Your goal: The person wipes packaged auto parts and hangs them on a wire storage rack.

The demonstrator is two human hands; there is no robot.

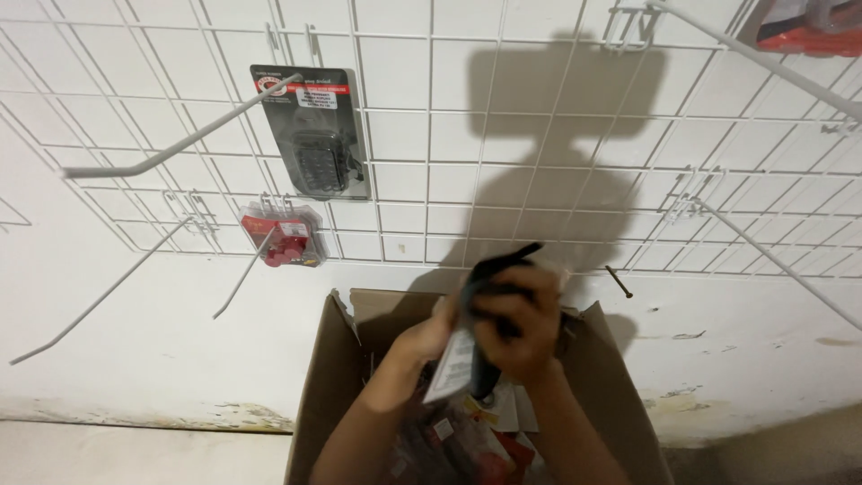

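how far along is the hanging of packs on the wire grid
Early, it seems. Done: a black carded pack and a red pack hang on the wire grid. In hand: both the left hand and right hand grip a dark packaged item over the cardboard box. Left: several long hooks are bare, and more packs sit in the box.

The place was a shop. A white wire display grid (467, 135) carried pegs (171, 144) with blister-packed goods (310, 130). A stock carton (328, 395) stood below.
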